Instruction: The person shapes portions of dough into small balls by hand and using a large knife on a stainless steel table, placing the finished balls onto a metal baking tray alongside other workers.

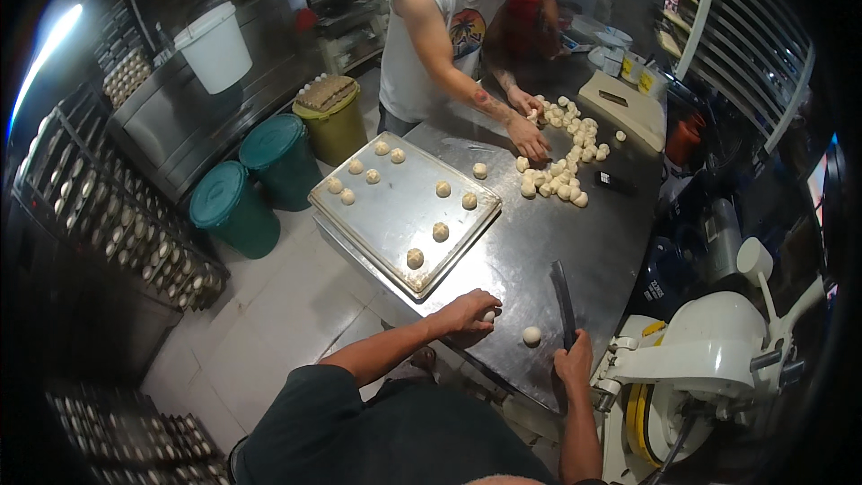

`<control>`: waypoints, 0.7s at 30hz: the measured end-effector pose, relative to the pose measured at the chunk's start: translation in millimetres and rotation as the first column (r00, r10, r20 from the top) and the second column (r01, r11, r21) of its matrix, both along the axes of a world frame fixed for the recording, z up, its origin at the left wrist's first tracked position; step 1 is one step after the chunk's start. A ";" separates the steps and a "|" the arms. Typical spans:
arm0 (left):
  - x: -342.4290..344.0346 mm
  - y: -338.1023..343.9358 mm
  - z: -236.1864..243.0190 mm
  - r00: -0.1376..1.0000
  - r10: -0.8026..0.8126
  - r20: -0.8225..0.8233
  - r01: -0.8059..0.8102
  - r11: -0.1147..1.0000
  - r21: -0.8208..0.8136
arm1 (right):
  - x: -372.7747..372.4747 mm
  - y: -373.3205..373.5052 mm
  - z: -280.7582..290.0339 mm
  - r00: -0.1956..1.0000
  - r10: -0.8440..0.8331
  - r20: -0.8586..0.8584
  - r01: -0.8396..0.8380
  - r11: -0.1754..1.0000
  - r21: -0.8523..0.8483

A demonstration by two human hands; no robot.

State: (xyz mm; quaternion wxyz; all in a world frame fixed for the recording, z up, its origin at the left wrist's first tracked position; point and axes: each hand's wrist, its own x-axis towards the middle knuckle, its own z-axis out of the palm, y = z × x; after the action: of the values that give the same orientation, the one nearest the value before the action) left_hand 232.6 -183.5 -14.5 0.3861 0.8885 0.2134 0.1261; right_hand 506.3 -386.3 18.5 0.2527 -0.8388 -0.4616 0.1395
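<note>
My left hand [469, 313] is closed around a small white dough ball [488, 316] at the near edge of the steel table [503, 278]. My right hand [575, 360] grips a long, dark-bladed knife [563, 298], its blade pointing away from me over the tabletop. Between the two hands lies a smooth, round dough ball [532, 336], touched by neither. Ahead and to the left, a metal baking tray [386, 220] bears several dough balls with marked tops, among them a dough ball [415, 259] near its closest corner.
Across the table a co-worker's hands [528, 136] touch a heap of dough balls [564, 181]. A pale board [628, 117] and small black object [616, 182] lie farther right. A white machine [709, 346] stands right; lidded green bins [235, 207] and racks [117, 224] stand left.
</note>
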 end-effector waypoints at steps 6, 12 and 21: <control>-4.4 -22.8 10.1 0.967 0.137 0.214 -0.164 0.980 0.112 | -16.4 -11.7 18.6 0.975 -0.131 -0.180 0.136 0.991 0.016; -5.3 -7.1 6.8 0.984 0.025 0.176 -0.040 0.996 0.083 | -44.5 -30.3 20.1 0.935 -0.128 -0.332 0.161 0.984 0.073; -1.1 -5.0 -1.5 0.970 0.044 0.237 -0.071 0.992 0.106 | -86.2 -25.3 22.1 0.952 0.018 -0.305 0.057 0.970 0.238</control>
State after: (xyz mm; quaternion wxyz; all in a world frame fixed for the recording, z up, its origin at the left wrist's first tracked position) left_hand 231.5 -188.5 -16.0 0.3536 0.8813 0.1846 0.2533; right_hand 420.1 -411.5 40.6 0.4233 -0.7743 -0.4223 0.2069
